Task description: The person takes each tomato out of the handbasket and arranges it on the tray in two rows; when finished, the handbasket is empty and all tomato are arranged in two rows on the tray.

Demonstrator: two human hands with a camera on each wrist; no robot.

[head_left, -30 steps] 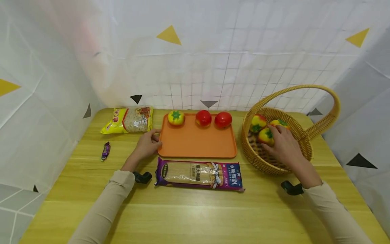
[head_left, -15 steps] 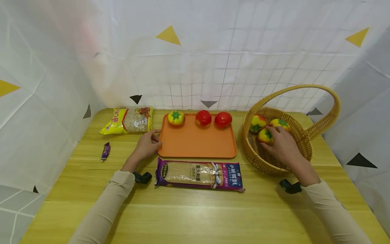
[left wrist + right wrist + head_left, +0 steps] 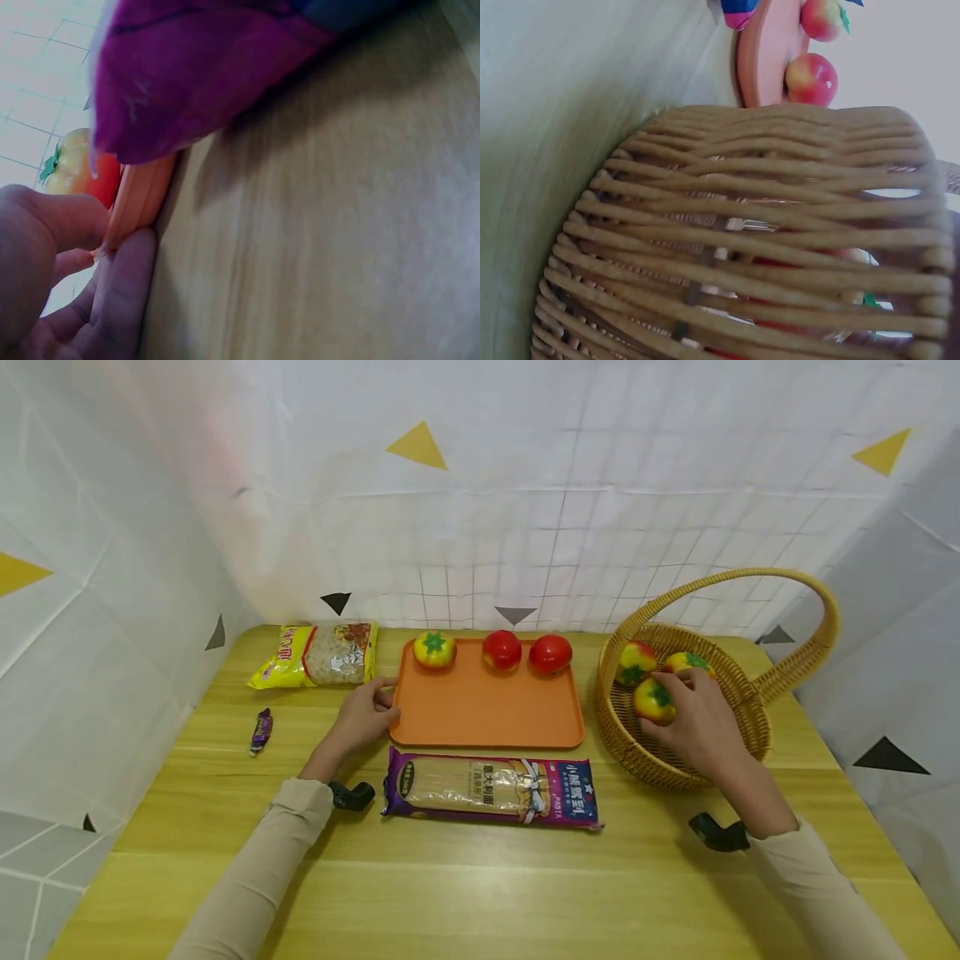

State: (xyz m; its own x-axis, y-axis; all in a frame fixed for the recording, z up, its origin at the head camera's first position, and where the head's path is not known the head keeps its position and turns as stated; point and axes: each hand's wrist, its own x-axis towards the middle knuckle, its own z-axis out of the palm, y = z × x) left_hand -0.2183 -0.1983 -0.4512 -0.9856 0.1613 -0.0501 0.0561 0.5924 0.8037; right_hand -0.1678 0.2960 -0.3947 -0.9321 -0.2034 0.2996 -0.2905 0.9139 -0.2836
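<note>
My right hand [image 3: 697, 718] reaches into the wicker basket [image 3: 633, 747] and grips a yellow-and-red toy tomato [image 3: 652, 703] with a green leafy top, thumb on its near side and fingers on its far side. Behind it in the basket lie two more toy tomatoes, one at the left [image 3: 636, 662] and one partly behind the fingers [image 3: 686, 662]. My left hand [image 3: 363, 714] pinches the left rim of the orange tray [image 3: 483, 714]; in the left wrist view, the thumb is on one side of the rim and fingers on the other.
On the tray's far side sit a yellow toy tomato [image 3: 434, 650] and two red ones [image 3: 502, 650]. A pasta packet [image 3: 465, 787] lies in front of the tray. A yellow food bag [image 3: 330, 656] and a purple wrapped candy [image 3: 261, 731] lie left. The basket's handle [image 3: 750, 575] arches up.
My right hand has shifted slightly around the toy tomato, and more of the tomato shows now. My left hand and the tray have stayed put.
</note>
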